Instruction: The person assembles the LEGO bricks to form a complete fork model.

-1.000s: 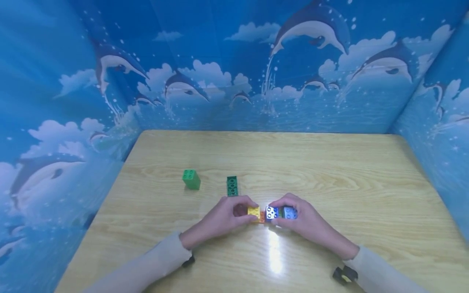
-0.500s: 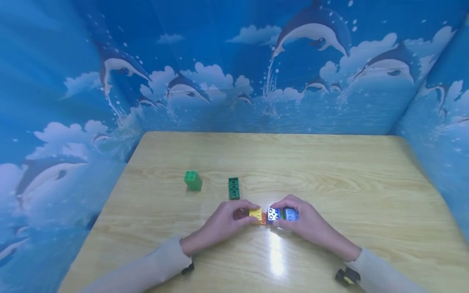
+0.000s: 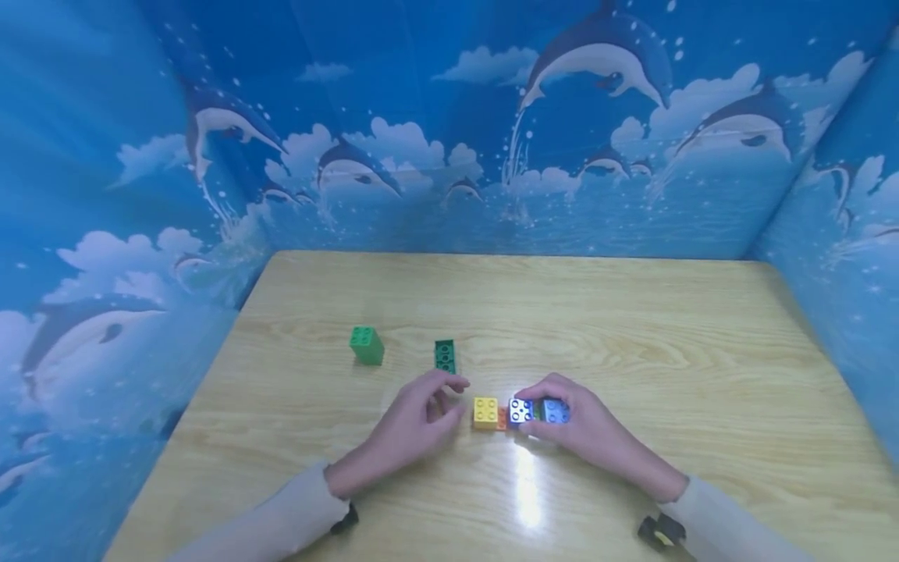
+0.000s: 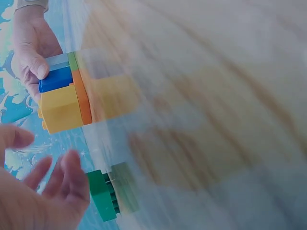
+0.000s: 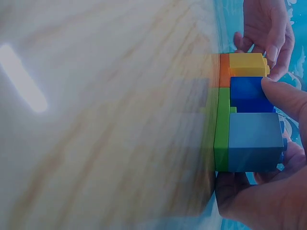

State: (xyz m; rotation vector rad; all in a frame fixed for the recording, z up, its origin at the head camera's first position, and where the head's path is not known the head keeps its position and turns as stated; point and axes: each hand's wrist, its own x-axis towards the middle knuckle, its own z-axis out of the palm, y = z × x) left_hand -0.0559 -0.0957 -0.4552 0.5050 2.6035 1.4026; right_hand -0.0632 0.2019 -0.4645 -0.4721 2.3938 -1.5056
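Observation:
A row of toy building bricks lies on the table: a yellow brick [image 3: 485, 414] on an orange base piece [image 4: 82, 98], a dark blue brick [image 3: 521, 411] in the middle, and a light blue brick [image 5: 254, 142] on a light green base piece [image 5: 222, 129]. My right hand [image 3: 590, 425] pinches the dark blue brick between thumb and fingers, its palm beside the light blue one. Left of the yellow brick, apart from it, my left hand [image 3: 417, 414] holds nothing, with loosely bent fingers. Just beyond that hand lies a dark green brick [image 3: 445, 355], hollow side up.
Farther left stands a tall bright green brick [image 3: 368, 346]. The wooden table [image 3: 632, 312] is backed and flanked by blue dolphin-print curtains [image 3: 421, 187]. Light glares off the tabletop in front of the row.
My left hand has let go of the yellow brick and moved left, leaving it on the orange piece. My right hand keeps its grip on the dark blue brick.

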